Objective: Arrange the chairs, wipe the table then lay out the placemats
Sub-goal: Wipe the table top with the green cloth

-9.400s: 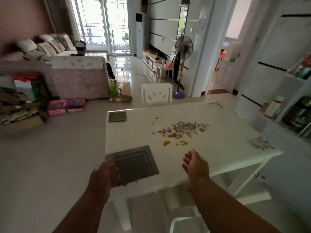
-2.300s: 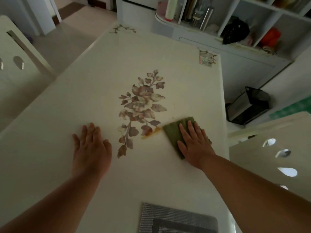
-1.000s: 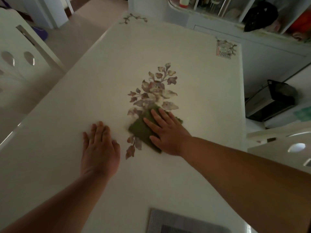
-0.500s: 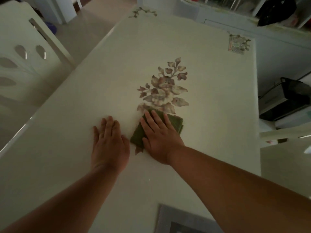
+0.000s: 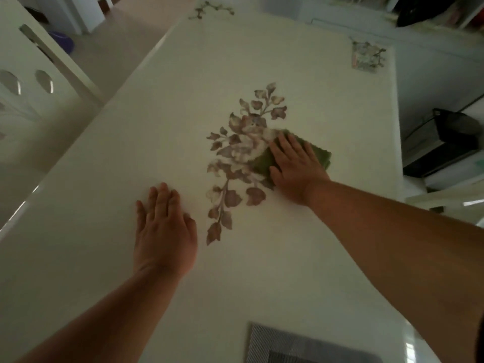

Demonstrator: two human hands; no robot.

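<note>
Head cam: wiping step — right hand (image 5: 296,166) flat on green cloth (image 5: 318,154), left hand (image 5: 165,231) flat, empty, on counter (image 5: 301,74); next — placemat (image 5: 301,345) needs laying out.

- Floor (image 5: 125,45): pale beige, smooth, beyond the left hand (image 5: 163,229), upper left of view.
- Purple object (image 5: 61,43): on that floor, partly hidden, identity unclear.
- White cabinet front (image 5: 432,61): beyond the right hand (image 5: 296,166), along the top right.
- Shelving (image 5: 445,11): above the cabinet, holding dark and red items, blurred.
- Black bin-like container (image 5: 445,142): right of the right hand, low beside the cabinet.
- Light: dim, greenish cast.
</note>
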